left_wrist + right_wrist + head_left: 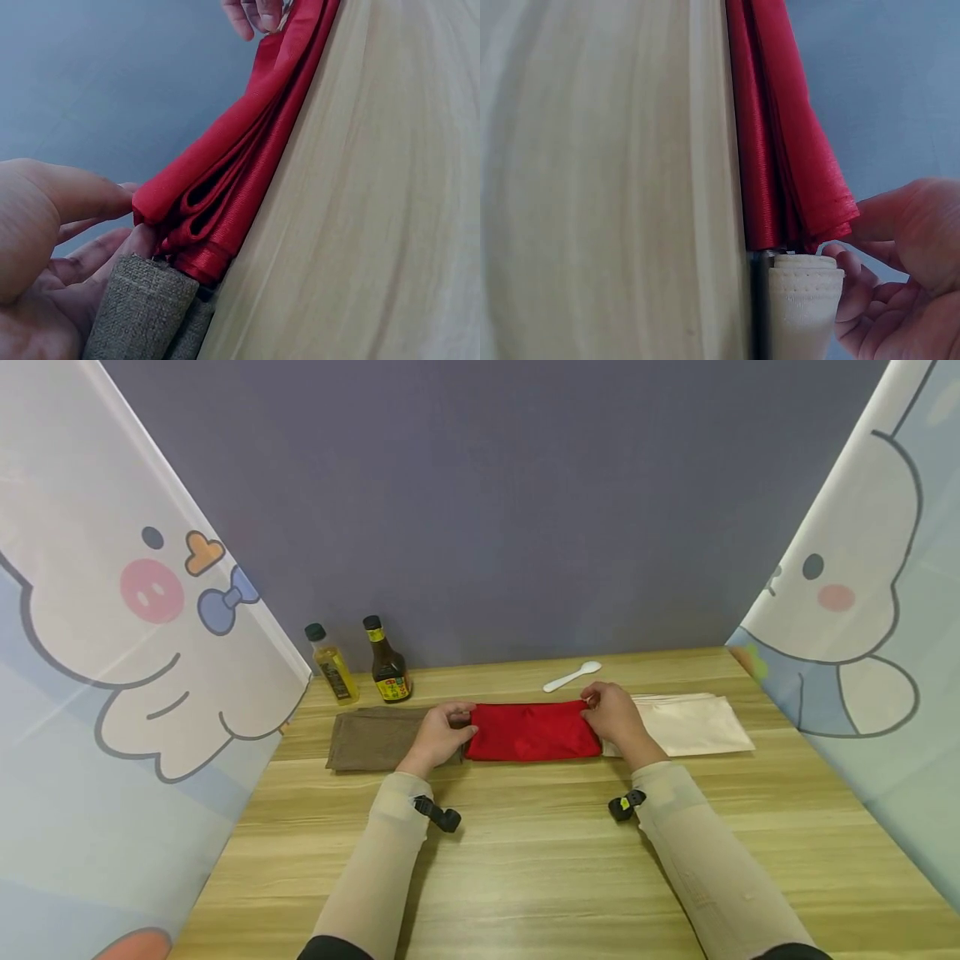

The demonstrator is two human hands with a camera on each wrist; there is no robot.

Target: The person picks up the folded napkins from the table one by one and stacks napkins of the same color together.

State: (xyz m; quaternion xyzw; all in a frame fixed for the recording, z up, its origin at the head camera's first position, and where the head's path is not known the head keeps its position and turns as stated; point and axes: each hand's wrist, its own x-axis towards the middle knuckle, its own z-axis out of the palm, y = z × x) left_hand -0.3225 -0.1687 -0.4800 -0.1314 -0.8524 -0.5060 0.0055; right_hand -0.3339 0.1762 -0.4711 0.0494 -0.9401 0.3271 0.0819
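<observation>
A folded red cloth [528, 732] lies flat on the wooden table in the head view, between a folded brown cloth [371, 739] and a folded cream cloth [693, 725]. At the red cloth's left end, my left hand [438, 737] pinches an upper layer; the left wrist view shows the thumb and a finger on either side of the fold [169, 191]. The opposite end is pinched at its far corner by my right hand [617, 718], which crosses over the cream cloth. Stacked layers of red show in the right wrist view, partly hiding the right fingertips.
Behind the brown cloth stand a yellow oil bottle [335, 670] and a dark sauce bottle [389, 664]. A white spoon [572, 677] lies behind the red cloth. A grey partition [510, 510] closes the table's back, with printed panels at both sides.
</observation>
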